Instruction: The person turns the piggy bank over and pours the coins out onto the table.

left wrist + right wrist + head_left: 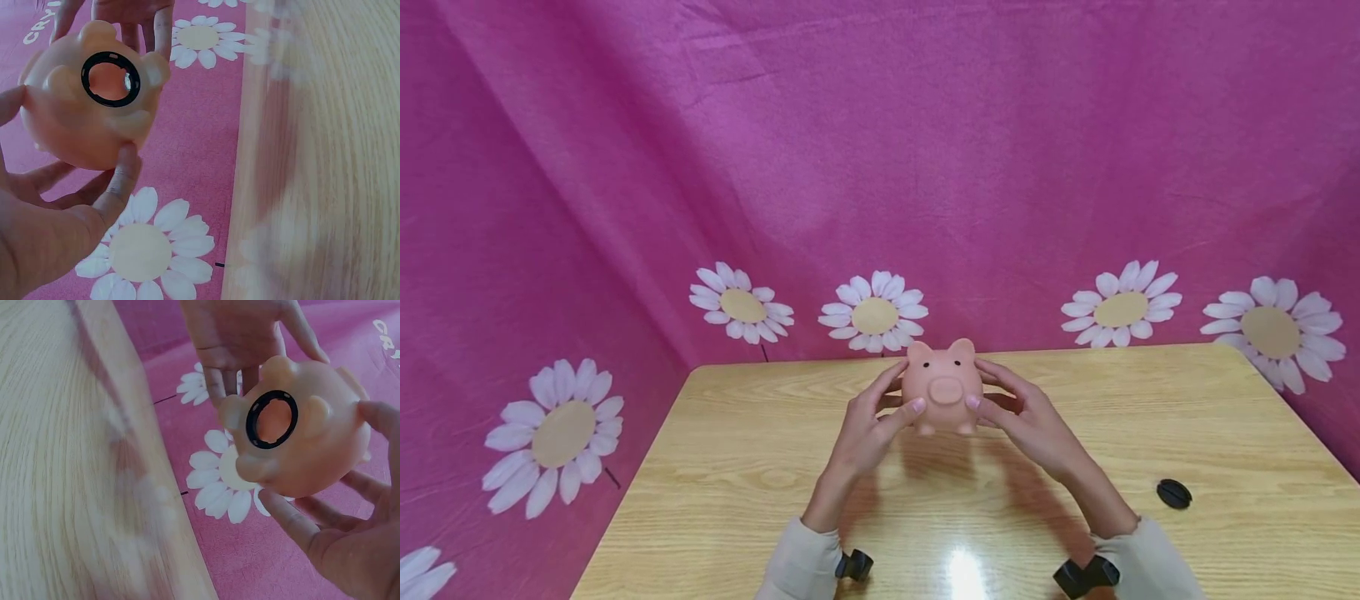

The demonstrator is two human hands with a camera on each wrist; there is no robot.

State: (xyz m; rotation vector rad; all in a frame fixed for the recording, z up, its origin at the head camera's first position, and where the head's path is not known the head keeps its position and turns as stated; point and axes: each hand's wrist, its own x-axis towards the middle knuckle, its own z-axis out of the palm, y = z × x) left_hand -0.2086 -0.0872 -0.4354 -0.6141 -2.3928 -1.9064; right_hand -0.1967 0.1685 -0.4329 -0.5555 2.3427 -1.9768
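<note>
A pink piggy bank (943, 390) is held up over the table, its snout towards me. My left hand (862, 435) grips it on the left side, thumb at the front and fingers behind. On the opposite side my right hand (1039, 433) holds it the same way. Both wrist views show the underside, where a black ring (85, 87) rims a round hole between the stubby feet. Something small and shiny shows in that hole in the left wrist view. On the table, right of my right forearm, lies a black oval plug (1174, 494).
The light wooden table (737, 475) reaches back to a pink cloth (925, 167) printed with white daisies, which hangs behind it and along the left side. Black straps (1086, 577) sit at both wrists.
</note>
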